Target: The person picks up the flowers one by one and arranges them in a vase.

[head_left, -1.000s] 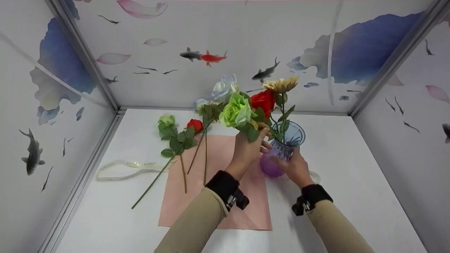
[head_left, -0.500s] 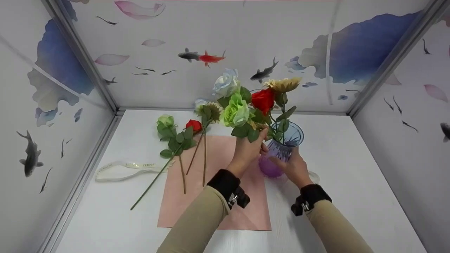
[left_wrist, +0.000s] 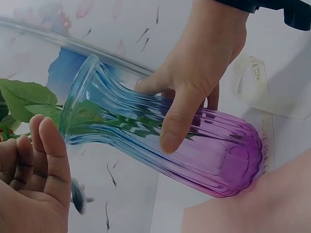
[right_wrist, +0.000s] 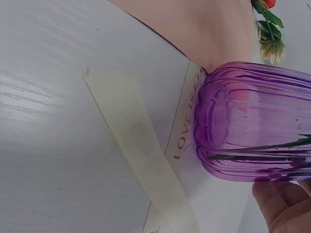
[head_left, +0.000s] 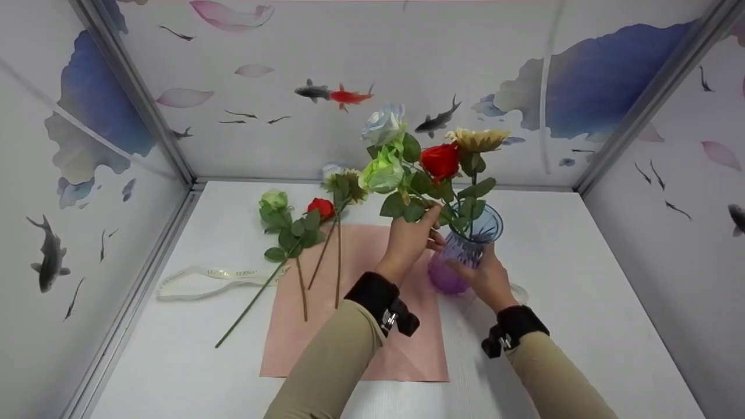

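Observation:
A ribbed glass vase (head_left: 457, 273), blue above and purple below, is gripped on its right side by my right hand (head_left: 492, 276). Thumb and fingers spread around its wall, as the left wrist view shows. Stems reach down inside it. Above the rim crowd a red rose (head_left: 440, 161), a yellow daisy-like flower (head_left: 478, 140), a green rose (head_left: 382, 171) and a pale blue rose (head_left: 384, 124). My left hand (head_left: 407, 241) is among the lower leaves beside the rim, its outer fingers loosely bent. Leaves hide its thumb and index contact, so a pinch on a stem is unclear.
Several loose flowers lie left, including a green rose (head_left: 275, 201) and a red rose (head_left: 320, 208). Their stems cross pink wrapping paper (head_left: 355, 349). A printed white ribbon (head_left: 204, 294) lies at left, and another ribbon (right_wrist: 131, 126) near the vase base. Walls enclose the table.
The blossoms above the vase have spread: the red rose and yellow flower shifted right, the pale blue rose rose upward, the green rose tipped left. My left hand turned slightly; the right stayed.

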Available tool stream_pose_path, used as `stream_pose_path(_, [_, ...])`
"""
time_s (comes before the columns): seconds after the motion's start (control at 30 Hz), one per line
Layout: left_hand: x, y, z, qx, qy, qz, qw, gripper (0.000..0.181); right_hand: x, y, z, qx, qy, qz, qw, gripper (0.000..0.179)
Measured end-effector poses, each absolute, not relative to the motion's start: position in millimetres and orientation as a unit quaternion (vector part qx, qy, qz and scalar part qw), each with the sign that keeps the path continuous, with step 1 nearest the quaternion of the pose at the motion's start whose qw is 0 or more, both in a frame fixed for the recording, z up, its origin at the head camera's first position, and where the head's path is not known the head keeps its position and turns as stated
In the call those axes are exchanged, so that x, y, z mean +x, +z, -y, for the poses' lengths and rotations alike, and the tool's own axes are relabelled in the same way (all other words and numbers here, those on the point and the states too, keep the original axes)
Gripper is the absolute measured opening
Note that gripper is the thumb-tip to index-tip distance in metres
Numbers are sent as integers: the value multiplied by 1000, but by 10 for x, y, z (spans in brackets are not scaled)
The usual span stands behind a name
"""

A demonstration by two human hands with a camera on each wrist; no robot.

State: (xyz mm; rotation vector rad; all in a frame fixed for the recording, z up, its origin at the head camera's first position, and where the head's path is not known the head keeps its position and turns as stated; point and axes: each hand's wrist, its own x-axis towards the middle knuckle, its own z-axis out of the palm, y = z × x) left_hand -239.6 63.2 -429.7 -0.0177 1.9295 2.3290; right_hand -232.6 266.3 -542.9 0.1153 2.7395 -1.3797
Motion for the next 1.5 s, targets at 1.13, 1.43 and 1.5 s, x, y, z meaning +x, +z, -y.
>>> stream_pose_path(1.13, [-2443, -4301, -633, -7, 742, -667, 73, 29, -2332, -5414, -2686, 29, -442, -896, 32, 112])
stream_pose_path(1.43, [-2411, -4341, -613, -5, 743, -663, 91, 26, -2320, -5424, -2677, 33, -437, -898, 32, 112])
stream_pose_path(1.5, [-2401, -4351, -609, -4, 745, -660, 95, 27, -2319, -5429, -2677, 33, -441, -896, 32, 113])
